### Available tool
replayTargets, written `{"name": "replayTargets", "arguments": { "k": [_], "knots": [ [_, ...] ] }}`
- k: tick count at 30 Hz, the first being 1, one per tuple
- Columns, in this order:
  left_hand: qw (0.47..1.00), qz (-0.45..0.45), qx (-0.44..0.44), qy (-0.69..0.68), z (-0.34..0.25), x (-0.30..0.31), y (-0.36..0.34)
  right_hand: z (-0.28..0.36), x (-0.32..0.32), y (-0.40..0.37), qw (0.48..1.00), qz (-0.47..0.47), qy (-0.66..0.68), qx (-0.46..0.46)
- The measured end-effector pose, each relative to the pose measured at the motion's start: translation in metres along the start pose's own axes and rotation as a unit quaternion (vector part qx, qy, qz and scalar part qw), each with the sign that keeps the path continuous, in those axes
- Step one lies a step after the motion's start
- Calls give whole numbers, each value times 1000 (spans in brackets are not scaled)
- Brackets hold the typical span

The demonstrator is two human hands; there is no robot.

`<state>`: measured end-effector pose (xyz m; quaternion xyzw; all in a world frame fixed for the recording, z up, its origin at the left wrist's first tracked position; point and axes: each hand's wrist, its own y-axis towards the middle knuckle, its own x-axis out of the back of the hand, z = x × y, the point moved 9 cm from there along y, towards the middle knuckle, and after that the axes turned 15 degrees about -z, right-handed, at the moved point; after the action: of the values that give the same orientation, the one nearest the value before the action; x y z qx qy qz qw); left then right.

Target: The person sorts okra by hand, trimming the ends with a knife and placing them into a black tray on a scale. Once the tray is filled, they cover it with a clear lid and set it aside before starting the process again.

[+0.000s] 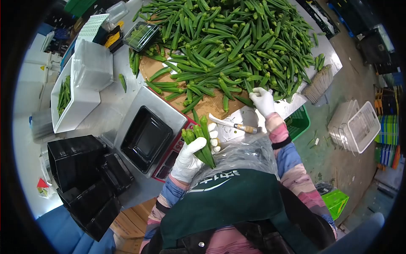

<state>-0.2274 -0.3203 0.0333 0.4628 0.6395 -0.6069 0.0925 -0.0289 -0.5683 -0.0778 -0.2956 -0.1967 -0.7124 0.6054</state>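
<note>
My left hand [189, 161], in a white glove, is wrapped around several green okra pods [199, 142], their stem ends pointing up and away. They are held just beside the front edge of the scale. At the near edge of a big okra pile [237, 46], my gloved right hand [264, 103] has its fingers drawn together; what they pinch, if anything, is hidden. Between the hands lies a knife [245, 128] with a wooden handle and curved blade. A black plastic tray [146, 136] rests on the red-edged scale [149, 101], left of my left hand.
Stacked black trays [76, 163] stand at the left, near a white bin [82, 108] holding okra and clear lids [94, 63]. A packed clear-lidded tray [141, 36] sits beside the pile. A brush [320, 84], green basket [299, 122] and white basket [363, 127] are at the right.
</note>
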Motion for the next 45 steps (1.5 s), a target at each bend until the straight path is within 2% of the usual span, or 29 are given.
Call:
{"name": "replayTargets", "arguments": {
  "k": [1,3,4,7,11,12,13,15,17,19,21,22,24,26,27,29,30,31,33,36,39,41,43,44,45],
  "knots": [
    [1000,5,4,0,1,0,-1,8,1,-8,992,45,108,-50],
    [1000,-13,1,21,1,-6,-6,34,19,-35,928,128,317,-148],
    [999,-22,0,32,1,-8,-7,55,30,-48,908,149,366,-138],
    [999,4,-15,40,3,-10,-5,52,28,-68,806,187,515,-223],
    [995,-3,-46,86,2,-8,-6,60,31,-88,761,209,558,-257],
    [994,-1,-50,95,1,-6,-5,60,31,-90,788,187,526,-260],
    [993,2,-55,104,1,-6,-4,65,32,-94,843,198,449,-220],
    [971,8,-133,197,-7,-16,-9,81,35,-104,926,210,281,-135],
    [926,19,-228,300,-15,-29,-13,93,28,-124,940,249,182,-147],
    [848,35,-338,406,-23,-43,-18,114,18,-142,933,308,165,-89],
    [837,40,-323,440,-19,-36,-11,127,9,-151,900,345,237,-124],
    [873,19,-284,395,-16,-28,-8,131,7,-155,880,362,273,-141],
    [923,-23,-198,330,-10,-16,0,128,4,-148,876,354,294,-146],
    [976,-15,-65,207,1,-17,-2,133,5,-136,881,349,295,-124],
    [990,-11,2,141,7,-19,-5,122,6,-122,902,316,267,-128],
    [996,-17,11,85,11,-6,-2,89,5,-88,936,248,209,-135],
    [999,-25,21,44,10,-3,-1,74,24,-54,995,84,44,-37],
    [999,-32,30,2,9,-1,1,69,47,-30,986,-87,-125,64],
    [999,-32,17,-11,3,-1,3,38,58,1,958,-186,-207,73],
    [1000,-20,3,-1,-2,1,6,13,50,24,948,-193,-245,56],
    [999,-45,0,-6,-1,1,5,-2,47,32,984,-160,-74,-5],
    [999,-43,0,-7,-1,3,6,-11,38,27,978,-69,170,-99],
    [999,-45,-5,-10,-2,3,5,4,34,10,897,29,400,-185],
    [999,-48,-7,-12,-3,2,4,22,34,-1,868,72,457,-177],
    [999,-50,-10,-13,-4,0,3,38,34,-15,829,104,508,-210]
  ]
}}
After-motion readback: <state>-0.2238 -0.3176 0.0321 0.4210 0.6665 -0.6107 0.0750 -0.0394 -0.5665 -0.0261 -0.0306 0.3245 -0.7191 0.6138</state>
